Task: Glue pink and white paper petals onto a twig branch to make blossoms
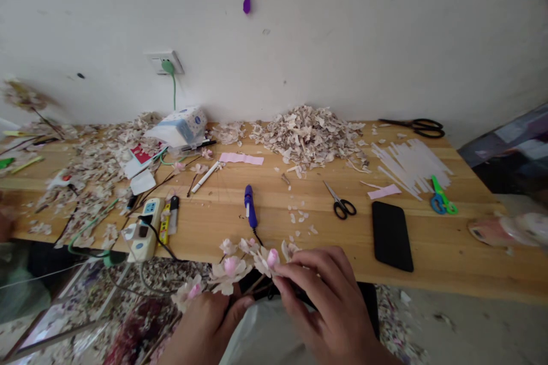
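Note:
A branch of handmade flowers [230,276], with cream petals and pink centres, is held low in front of me at the table's front edge. My left hand [203,325] is closed around its stem, below the blooms. The fingertips of my right hand [327,296] pinch the edge of the rightmost pink-centred flower [270,262]. Just beyond the blooms lies a blue glue gun [250,208], its cord running down toward the flowers. Loose petals [299,217] are scattered right of the glue gun. Most of the stem is hidden by my hands.
A petal heap [310,131] lies against the wall. Black scissors [341,202], a phone [391,235], white strips [411,165] and green-blue scissors [440,199] are on the right. A power strip [146,231], cutter knife [173,214] and tissue pack [184,125] sit left. Another person's sleeve [21,285] shows far left.

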`<state>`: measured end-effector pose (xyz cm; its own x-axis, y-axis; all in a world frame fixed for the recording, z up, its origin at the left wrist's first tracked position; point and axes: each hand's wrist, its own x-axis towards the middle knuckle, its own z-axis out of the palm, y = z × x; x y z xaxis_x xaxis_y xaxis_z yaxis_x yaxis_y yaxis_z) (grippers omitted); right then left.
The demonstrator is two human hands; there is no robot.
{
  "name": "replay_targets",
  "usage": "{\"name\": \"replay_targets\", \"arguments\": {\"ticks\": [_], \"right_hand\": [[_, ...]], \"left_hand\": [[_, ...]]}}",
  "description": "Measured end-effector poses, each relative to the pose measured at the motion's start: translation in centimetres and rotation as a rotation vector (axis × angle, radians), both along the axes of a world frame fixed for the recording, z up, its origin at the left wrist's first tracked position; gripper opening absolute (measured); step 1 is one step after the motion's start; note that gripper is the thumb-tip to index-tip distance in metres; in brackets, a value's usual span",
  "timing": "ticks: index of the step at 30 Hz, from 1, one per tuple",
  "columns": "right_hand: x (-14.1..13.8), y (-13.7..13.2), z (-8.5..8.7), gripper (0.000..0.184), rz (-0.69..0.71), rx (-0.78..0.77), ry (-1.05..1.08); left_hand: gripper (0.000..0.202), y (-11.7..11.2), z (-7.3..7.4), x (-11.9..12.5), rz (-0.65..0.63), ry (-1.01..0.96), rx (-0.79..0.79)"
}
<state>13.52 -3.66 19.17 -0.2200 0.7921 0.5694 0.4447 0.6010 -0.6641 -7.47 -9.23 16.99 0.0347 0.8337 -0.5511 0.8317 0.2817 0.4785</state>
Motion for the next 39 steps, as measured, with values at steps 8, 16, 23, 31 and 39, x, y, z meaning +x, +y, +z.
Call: {"name": "replay_targets", "arguments": {"ticks": [8, 16, 23, 31, 39], "right_hand": [[0.19, -0.05, 0.27, 0.014, 0.027, 0.003, -0.024], [0.22, -0.28, 0.34, 0.017, 0.026, 0.09, -0.135], [0.48, -0.16, 0.73, 0.021, 0.03, 0.089, -0.189], [0.77, -0.19, 0.78, 0.02, 0.038, 0.073, -0.208], [0.99, -0.36, 1.05, 0.018, 0.045, 0.074, -0.145]], "left_hand": [[0.051, -0.05, 0.15, -0.02, -0.004, -0.03, 0.028], [0.053, -0.06, 0.23, -0.06, -0.012, 0.008, -0.012], [0.052, 0.23, 0.89, 0.06, -0.054, -0.028, -0.029], [0.057, 0.02, 0.57, -0.18, -0.059, -0.004, -0.067], [0.051, -0.13, 0.3, -0.54, -0.043, -0.06, -0.005]]}}
